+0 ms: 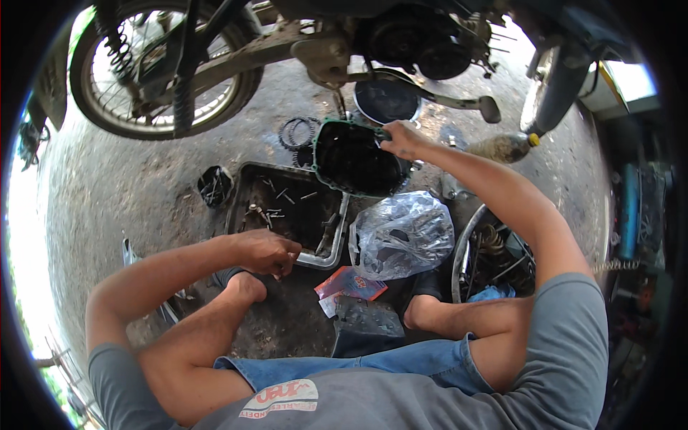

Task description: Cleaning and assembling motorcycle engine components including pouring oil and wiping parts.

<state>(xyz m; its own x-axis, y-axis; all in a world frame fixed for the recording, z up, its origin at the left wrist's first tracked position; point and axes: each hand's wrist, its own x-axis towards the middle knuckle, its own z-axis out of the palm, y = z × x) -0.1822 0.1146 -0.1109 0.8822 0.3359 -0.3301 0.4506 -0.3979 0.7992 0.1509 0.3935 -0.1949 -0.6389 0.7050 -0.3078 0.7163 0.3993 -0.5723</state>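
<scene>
My right hand (403, 139) reaches far forward and grips the edge of an engine side cover (327, 125), a dark hollow casing with a green gasket rim. The cover is tilted so its black inside shows, above the far right corner of a metal tray (249, 172). That tray holds several loose bolts (274, 213) on its dark bottom. Over the tray's near edge hangs my left hand (268, 251), fingers loosely bent and apart, with nothing visible in them. Beside the tray lies a clear plastic bag (405, 233) with dark parts inside.
A motorcycle stands across the far side, with its rear wheel (168, 79), exposed engine (423, 50) and pedal (489, 109). Round a dark pan (387, 99) lie ring-shaped plates (298, 133), a yellow-capped bottle (504, 147), a small cup (215, 185) and a basin of tools (459, 269).
</scene>
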